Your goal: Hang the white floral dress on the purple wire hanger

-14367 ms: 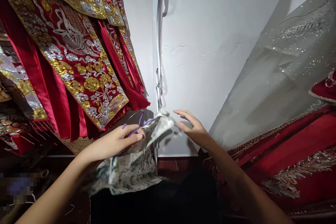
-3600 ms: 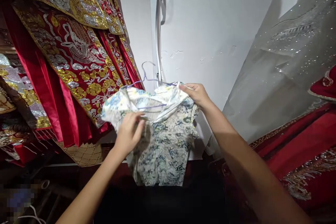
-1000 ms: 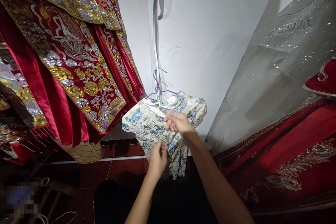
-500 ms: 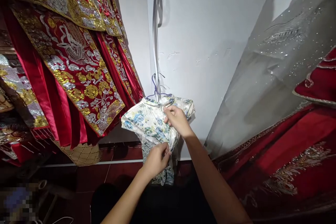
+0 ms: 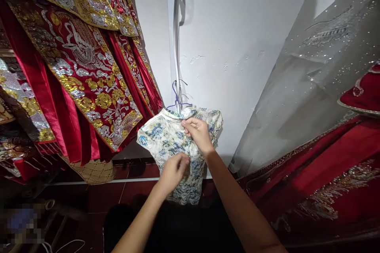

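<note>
A small white dress with a blue flower print (image 5: 162, 136) hangs on a purple wire hanger (image 5: 177, 97), hooked to a grey strip on the white wall (image 5: 237, 39). My right hand (image 5: 198, 133) is closed in a pinch on the cloth just under the collar. My left hand (image 5: 172, 172) is lower, fingers curled against the dress front near the waist; what they hold is hidden behind the hand.
Red robes with gold and silver embroidery (image 5: 80, 63) hang close on the left. A grey sequinned garment (image 5: 320, 67) and red embroidered cloth (image 5: 326, 182) fill the right. Dark red floor tiles (image 5: 133, 189) and a white baseboard lie below.
The dress has gone from bunched in both hands to hanging on the wall. Over the last second my right hand rose to the collar and my left stayed at the waist.
</note>
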### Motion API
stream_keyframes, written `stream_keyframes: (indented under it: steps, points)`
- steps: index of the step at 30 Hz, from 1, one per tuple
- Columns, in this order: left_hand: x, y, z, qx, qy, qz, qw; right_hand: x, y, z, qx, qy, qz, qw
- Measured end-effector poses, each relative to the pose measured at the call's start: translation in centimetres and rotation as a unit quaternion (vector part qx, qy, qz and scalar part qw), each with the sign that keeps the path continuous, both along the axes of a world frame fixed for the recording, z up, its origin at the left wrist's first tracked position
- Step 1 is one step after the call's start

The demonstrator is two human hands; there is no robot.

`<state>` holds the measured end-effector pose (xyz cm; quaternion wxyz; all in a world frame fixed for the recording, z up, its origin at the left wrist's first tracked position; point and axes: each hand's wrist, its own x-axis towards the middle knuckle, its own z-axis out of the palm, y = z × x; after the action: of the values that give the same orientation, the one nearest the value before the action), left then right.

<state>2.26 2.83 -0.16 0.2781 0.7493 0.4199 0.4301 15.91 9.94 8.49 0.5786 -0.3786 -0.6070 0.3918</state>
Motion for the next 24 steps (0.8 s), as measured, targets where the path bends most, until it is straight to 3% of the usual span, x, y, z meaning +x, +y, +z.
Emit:
stream_keyframes:
  steps: [4, 6, 8, 11, 17, 21, 24]
  points:
    - [-1.9, 2.7, 7.6, 0.169, -0.084, 0.092, 0.978, 0.3, -2.1, 1.7, 0.042, 0.016, 0.013, 0.999]
    - [-2.3, 3.7, 10.8, 0.211, -0.028, 0.083, 0.974, 0.4, -2.7, 2.3, 0.046, 0.014, 0.017, 0.999]
    - [-2.5, 4.3, 12.8, 0.227, 0.043, 0.058, 0.971, 0.4, -2.8, 2.4, 0.048, 0.021, 0.014, 0.999]
    - [-2.7, 4.7, 13.3, 0.252, 0.102, 0.051, 0.961, 0.2, -2.4, 1.5, 0.054, 0.016, 0.012, 0.998]
    - [-2.6, 4.7, 11.8, 0.273, 0.103, 0.080, 0.953, -1.0, -0.5, -0.4, 0.062, 0.014, -0.016, 0.998]
    - [-2.9, 4.1, 12.7, 0.294, 0.009, 0.145, 0.945, -0.9, 0.6, -1.9, 0.048, 0.009, -0.025, 0.998]
    - [-4.8, 4.0, 13.0, 0.298, -0.136, 0.233, 0.916, -0.3, 0.0, -4.1, 0.014, 0.012, -0.032, 0.999]
